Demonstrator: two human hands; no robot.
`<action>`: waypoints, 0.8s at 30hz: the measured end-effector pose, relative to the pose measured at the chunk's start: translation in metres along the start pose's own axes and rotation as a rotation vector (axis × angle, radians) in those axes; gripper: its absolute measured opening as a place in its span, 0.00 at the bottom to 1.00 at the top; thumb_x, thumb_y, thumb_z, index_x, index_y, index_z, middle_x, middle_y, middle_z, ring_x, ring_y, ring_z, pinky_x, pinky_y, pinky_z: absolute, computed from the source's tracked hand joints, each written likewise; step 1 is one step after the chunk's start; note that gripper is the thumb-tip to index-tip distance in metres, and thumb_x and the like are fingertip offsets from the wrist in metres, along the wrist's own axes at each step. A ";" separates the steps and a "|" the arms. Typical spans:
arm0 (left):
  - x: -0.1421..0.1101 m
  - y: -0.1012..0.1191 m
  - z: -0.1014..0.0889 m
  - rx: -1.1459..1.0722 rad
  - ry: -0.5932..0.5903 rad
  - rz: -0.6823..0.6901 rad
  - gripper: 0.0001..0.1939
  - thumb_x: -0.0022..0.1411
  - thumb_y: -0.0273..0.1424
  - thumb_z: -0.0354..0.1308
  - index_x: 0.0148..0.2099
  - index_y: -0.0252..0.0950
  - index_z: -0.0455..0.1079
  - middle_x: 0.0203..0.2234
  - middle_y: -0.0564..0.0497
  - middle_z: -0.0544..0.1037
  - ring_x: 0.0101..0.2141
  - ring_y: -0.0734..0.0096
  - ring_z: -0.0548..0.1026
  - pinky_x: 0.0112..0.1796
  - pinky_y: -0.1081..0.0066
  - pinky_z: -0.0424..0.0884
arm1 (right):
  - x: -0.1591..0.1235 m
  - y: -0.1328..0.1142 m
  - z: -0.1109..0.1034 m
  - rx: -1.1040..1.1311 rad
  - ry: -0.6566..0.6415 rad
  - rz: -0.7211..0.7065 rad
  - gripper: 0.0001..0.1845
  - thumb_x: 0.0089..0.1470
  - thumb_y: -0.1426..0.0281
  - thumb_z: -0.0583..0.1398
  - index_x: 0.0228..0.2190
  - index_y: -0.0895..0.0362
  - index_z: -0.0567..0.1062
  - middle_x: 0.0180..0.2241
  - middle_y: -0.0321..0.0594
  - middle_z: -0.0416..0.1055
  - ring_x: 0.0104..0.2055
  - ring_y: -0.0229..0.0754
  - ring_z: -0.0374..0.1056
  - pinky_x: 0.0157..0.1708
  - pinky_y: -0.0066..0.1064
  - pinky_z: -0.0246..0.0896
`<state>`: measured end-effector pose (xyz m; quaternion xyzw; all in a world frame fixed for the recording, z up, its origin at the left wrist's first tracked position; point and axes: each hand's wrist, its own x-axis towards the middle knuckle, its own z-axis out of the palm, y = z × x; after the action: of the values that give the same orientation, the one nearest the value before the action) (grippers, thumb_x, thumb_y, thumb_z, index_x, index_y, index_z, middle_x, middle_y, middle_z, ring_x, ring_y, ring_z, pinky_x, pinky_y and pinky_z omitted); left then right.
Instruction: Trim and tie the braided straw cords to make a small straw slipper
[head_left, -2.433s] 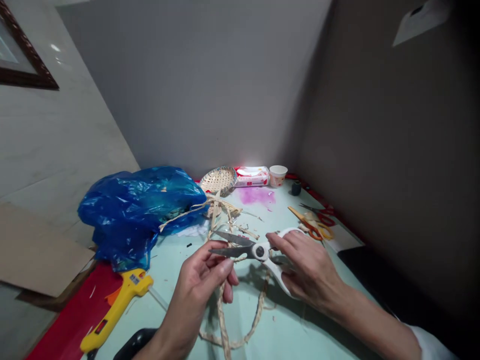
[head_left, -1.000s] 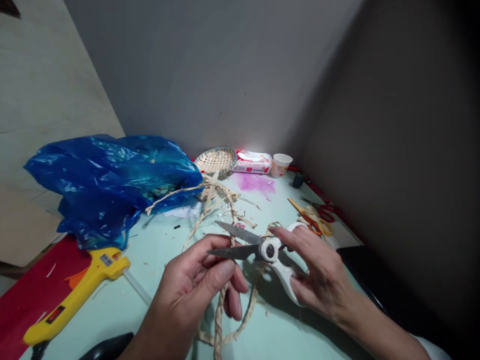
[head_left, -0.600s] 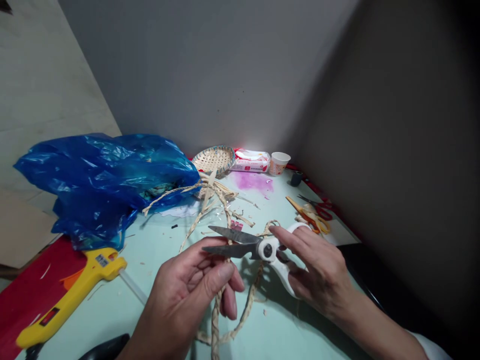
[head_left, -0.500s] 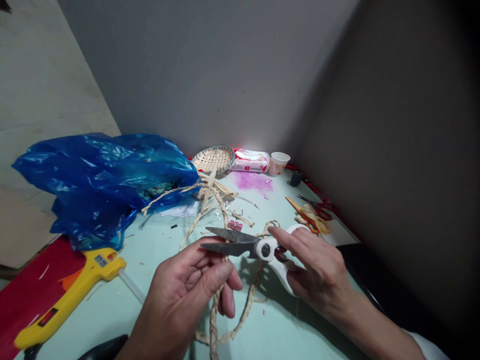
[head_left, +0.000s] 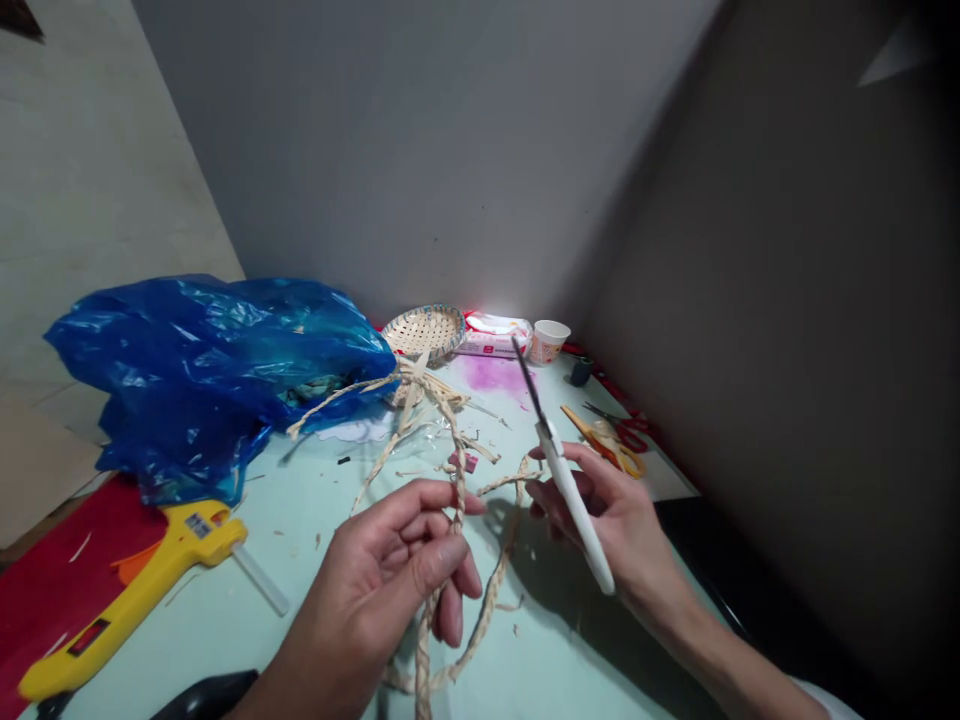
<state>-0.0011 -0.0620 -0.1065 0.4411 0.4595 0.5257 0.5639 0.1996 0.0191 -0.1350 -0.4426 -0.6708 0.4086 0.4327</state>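
A pale braided straw cord (head_left: pixel 487 610) runs up from the bottom of the view and loops across the table. My left hand (head_left: pixel 409 570) pinches one length of it between thumb and fingers. My right hand (head_left: pixel 592 510) has white-handled scissors (head_left: pixel 574 505) in its grip, seen edge-on, the dark blades pointing up and away from the cord. Near the right fingertips is the cord's looped end; the fingers appear to touch it. Beyond my left hand the cord leads to a knotted bunch of straw strands (head_left: pixel 416 378) by the blue bag.
A blue plastic bag (head_left: pixel 217 370) fills the left rear. In front of it lies a yellow glue gun (head_left: pixel 142 590). At the back stand a woven basket (head_left: pixel 426 332), a tissue pack (head_left: pixel 495 338) and a paper cup (head_left: pixel 550 342). Orange-handled scissors (head_left: pixel 607 445) rest at right.
The scissors were spread around the cord at my left fingers; now they are turned upright and drawn away to the right. My left hand keeps its pinch on the cord.
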 end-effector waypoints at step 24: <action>0.016 -0.009 0.015 0.165 0.065 -0.006 0.09 0.59 0.36 0.64 0.41 0.40 0.79 0.34 0.51 0.80 0.34 0.66 0.75 0.39 0.69 0.70 | -0.010 -0.021 0.012 0.680 -0.348 0.288 0.36 0.36 0.69 0.76 0.44 0.55 0.66 0.29 0.32 0.75 0.29 0.35 0.71 0.31 0.24 0.65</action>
<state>0.0161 -0.0471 -0.1132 0.4674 0.5205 0.4986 0.5119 0.1854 0.0014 -0.1214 -0.2881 -0.4919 0.7321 0.3730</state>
